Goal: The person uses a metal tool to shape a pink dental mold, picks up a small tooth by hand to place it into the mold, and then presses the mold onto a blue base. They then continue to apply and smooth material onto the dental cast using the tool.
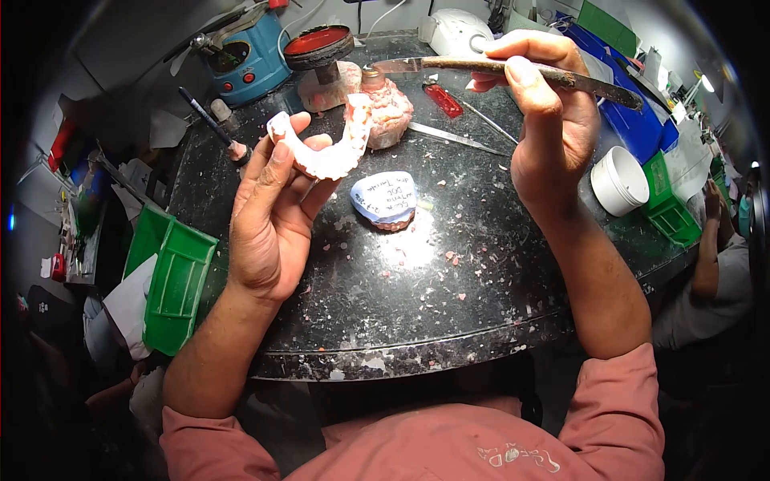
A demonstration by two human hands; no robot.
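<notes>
Holding dental arch (pixel 321 156) and knife (pixel 513 70)

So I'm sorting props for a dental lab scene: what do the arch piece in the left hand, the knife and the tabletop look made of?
The arch piece in the left hand looks like matte white plaster, chalky, with pink wax at one end. The knife in the right hand seems to be metal, dull and stained, with a brighter tip. The tabletop looks like polished dark speckled stone; it reflects a lamp.
</notes>
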